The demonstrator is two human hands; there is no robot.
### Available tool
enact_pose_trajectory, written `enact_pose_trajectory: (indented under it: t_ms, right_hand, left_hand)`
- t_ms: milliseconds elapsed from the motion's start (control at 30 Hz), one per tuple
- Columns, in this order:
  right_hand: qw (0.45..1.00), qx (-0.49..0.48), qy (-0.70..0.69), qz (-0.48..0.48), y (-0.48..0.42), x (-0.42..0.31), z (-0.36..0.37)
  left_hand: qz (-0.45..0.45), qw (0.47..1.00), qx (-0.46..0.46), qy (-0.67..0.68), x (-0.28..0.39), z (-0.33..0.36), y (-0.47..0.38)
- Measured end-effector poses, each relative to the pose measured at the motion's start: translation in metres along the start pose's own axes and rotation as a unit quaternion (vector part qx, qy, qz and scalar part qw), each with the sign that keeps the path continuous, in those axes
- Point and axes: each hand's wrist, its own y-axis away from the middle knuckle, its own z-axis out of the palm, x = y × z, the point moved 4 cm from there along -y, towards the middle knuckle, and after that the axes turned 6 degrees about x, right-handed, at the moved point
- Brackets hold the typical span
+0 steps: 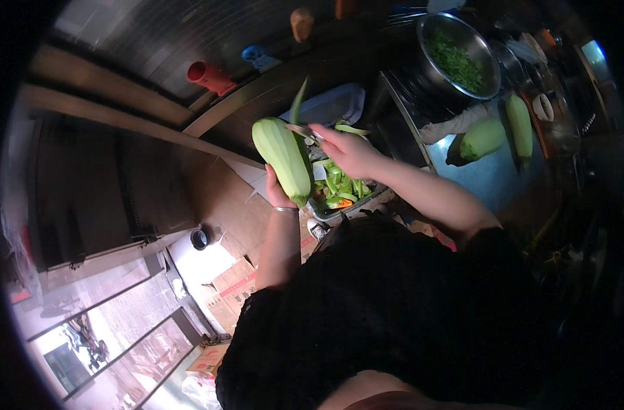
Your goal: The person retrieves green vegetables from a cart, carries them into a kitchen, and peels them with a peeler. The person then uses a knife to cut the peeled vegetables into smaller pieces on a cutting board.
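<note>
A large pale green squash (281,154), partly peeled in lengthwise strips, is held up by my left hand (277,189), which wraps its lower side. My right hand (348,152) grips a peeler (304,132) near the squash's upper right side. From about the peeler's blade a strip of green peel (298,102) sticks upward. Beneath my hands stands a waste bin (324,214) holding many peel strips (337,185) and an orange scrap. The peeler's handle is mostly hidden in my fist and somewhat blurred.
To the right, two more squashes (483,138) (519,128) lie on a counter (455,164) beside a crumpled cloth (452,124). A steel bowl (488,84) of leafy greens sits behind them. Flattened cardboard (230,292) covers some floor. A red cup-like object (207,77) stands on a ledge.
</note>
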Motion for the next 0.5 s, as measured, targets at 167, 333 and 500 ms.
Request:
enact_pose_trajectory:
  t_ms: [167, 333, 500]
  right_hand:
    - [0.994, -0.002, 0.109, 0.004, -0.008, 0.006, 0.022]
    - [0.996, -0.09, -0.005, -0.002, 0.082, 0.079, 0.039]
    - [0.758, -0.098, -0.569, 0.304, 0.045, 0.044, 0.005]
  left_hand:
    - [-0.024, 0.995, -0.072, 0.069, -0.011, 0.007, 0.001]
    - [0.051, 0.995, 0.081, -0.039, 0.002, -0.003, -0.013]
    - [0.001, 0.999, -0.008, 0.05, 0.006, -0.025, -0.022]
